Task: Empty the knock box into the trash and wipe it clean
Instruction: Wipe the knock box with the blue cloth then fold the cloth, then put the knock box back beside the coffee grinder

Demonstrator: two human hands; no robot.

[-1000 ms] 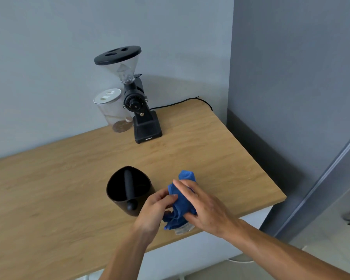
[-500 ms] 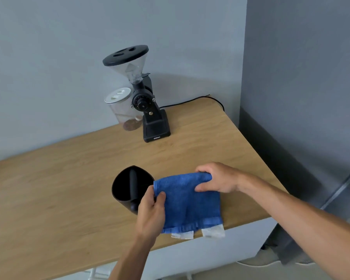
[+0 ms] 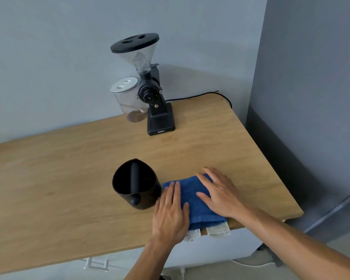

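The wooden bench (image 3: pixel 69 178) carries everything, and the task's things are near its front edge, toward the right side. At the back, close to the wall, stand a black coffee grinder (image 3: pixel 150 93) and, just beside it on the left, a clear jar (image 3: pixel 127 100) with a white lid.

The knock box (image 3: pixel 134 183) stands upright on the bench with its opening up. Its inside looks dark and I see no heap of grounds in it, so I judge that it is already emptied; if some residue is left I cannot tell. Its knock bar runs from the far rim to the near rim, so the long axis of the bar points away from the person, toward the wall.

The blue cloth (image 3: pixel 192 199) lies flat and folded just to the right of the box, with its white labels hanging over the bench edge. Its longer side also runs from near to far.

The left hand (image 3: pixel 170 215) and the right hand (image 3: pixel 218 193) both rest flat and open on the cloth, grasping nothing. It looks as if the wiping is finished and only the cloth is being put down neatly.
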